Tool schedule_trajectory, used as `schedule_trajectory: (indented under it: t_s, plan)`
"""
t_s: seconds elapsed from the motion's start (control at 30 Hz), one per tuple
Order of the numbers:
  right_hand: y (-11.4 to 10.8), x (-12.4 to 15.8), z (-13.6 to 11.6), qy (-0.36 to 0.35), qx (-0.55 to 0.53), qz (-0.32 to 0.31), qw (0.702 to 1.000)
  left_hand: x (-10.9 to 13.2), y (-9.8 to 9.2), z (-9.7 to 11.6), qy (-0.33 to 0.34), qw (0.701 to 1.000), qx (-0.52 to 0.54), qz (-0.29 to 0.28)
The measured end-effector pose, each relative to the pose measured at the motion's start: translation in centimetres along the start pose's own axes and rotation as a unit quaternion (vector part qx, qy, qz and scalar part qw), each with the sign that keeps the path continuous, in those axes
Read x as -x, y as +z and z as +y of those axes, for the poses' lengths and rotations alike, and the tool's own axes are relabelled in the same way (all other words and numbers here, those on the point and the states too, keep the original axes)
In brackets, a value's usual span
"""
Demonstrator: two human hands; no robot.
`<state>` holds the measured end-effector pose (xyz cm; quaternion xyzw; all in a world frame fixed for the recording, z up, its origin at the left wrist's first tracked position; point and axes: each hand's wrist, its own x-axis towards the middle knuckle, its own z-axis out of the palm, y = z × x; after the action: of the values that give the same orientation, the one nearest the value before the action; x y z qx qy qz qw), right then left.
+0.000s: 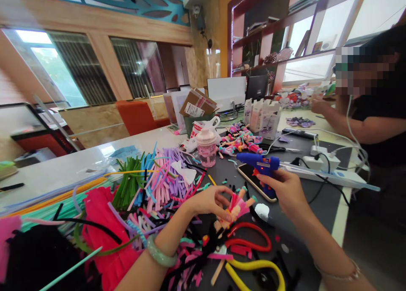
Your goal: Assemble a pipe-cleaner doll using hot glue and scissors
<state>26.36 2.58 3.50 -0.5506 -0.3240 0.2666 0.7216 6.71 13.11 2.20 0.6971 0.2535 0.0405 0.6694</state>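
My left hand [211, 203], with a pale green bangle at the wrist, pinches a small pink and peach pipe-cleaner figure [240, 205] over the dark mat. My right hand [289, 190] grips a blue hot glue gun [260, 163], its nozzle pointing left above the figure. A clear glue stick [339, 177] juts from the gun's back end. Partly behind the gun, a phone [252, 177] lies on the mat. Below the figure are a red handle loop [265, 237] and a yellow-handled tool [278, 270], whose working ends are hidden or unclear.
Cut pipe cleaners [165, 177] in many colours are heaped at left. A pink lidded cup [207, 149] stands behind them, beside a pile of finished figures [242, 138]. A power strip [323, 172] with cables lies at right. Another person [377, 113] works at the far right.
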Motion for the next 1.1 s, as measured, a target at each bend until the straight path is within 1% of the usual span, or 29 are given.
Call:
schedule_trajectory:
  t_s: [0.1, 0.27, 0.33, 0.47, 0.53, 0.63, 0.77, 0.83, 0.9, 0.97, 1.03, 1.1]
  plan:
    - [-0.4, -0.4, 0.0, 0.003, 0.012, 0.000, 1.000, -0.4, 0.2, -0.1, -0.002, 1.000, -0.032, 0.000]
    - [-0.8, -0.4, 0.1, 0.031, 0.019, -0.010, 0.999, -0.2, 0.0, 0.0, 0.002, 1.000, 0.024, -0.012]
    - [-0.6, -0.2, -0.1, 0.036, 0.021, -0.007, 0.999, 0.1, -0.1, 0.2, 0.002, 0.999, 0.045, 0.006]
    - [-0.3, 0.1, -0.5, 0.032, 0.028, 0.021, 0.999, 0.6, -0.5, 0.4, 0.020, 0.996, 0.063, 0.053]
    - [-0.3, 0.2, -0.4, 0.036, 0.037, 0.028, 0.998, 0.8, -0.8, 0.4, 0.011, 0.996, 0.057, 0.069]
    - [-0.7, 0.2, 0.1, 0.042, 0.040, 0.035, 0.998, 1.2, -1.1, 0.6, -0.004, 0.996, 0.052, 0.071]
    - [-1.1, 0.2, 0.3, 0.062, 0.054, 0.017, 0.996, 1.6, -0.9, 1.6, 0.034, 0.995, 0.057, 0.078]
    - [-1.0, 0.3, 0.1, 0.064, 0.062, 0.013, 0.996, 1.8, -0.4, 2.7, 0.045, 0.992, 0.050, 0.110]
    - [-0.7, 0.5, -0.2, 0.049, 0.036, 0.022, 0.998, 2.1, 0.0, 4.0, 0.063, 0.984, 0.021, 0.167]
    - [-0.3, 0.7, -0.5, 0.034, -0.008, 0.025, 0.999, 2.5, 0.5, 5.2, 0.092, 0.974, -0.052, 0.202]
    - [0.0, 0.8, -0.7, 0.028, -0.045, 0.024, 0.998, 3.1, 0.8, 6.2, 0.111, 0.945, -0.156, 0.264]
    - [0.2, 0.9, -0.8, 0.039, -0.058, 0.011, 0.997, 3.6, 1.1, 6.7, 0.108, 0.906, -0.247, 0.327]
